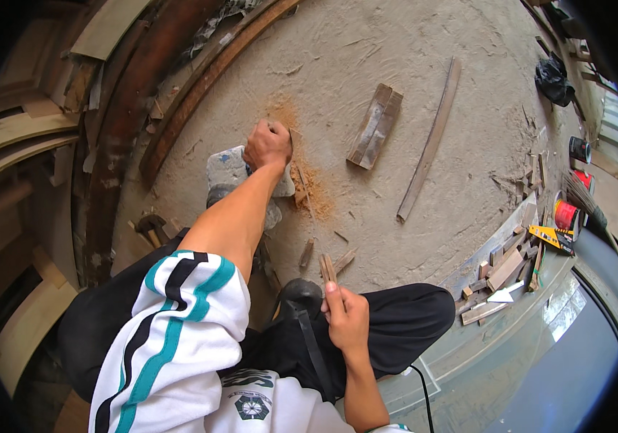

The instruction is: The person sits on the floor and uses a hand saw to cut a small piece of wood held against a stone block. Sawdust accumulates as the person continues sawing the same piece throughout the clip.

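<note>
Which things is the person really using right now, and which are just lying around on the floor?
In use:
- left hand, fisted on the grey stone
- right hand, holding small wood sticks
- orange sawdust beside the stone

Lying about:
- two flat wood pieces
- long thin strip
- offcut pile
- red spool
- black bag

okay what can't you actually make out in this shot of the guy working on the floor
- Head view: whatever the left hand grips is hidden inside its closed fist.
- The grey block under that fist is partly covered by hand and forearm.
- The right hand holds thin wooden sticks; their lower ends are hidden in the palm.
- Scrap pile at the right: pieces too small and warped.
</note>
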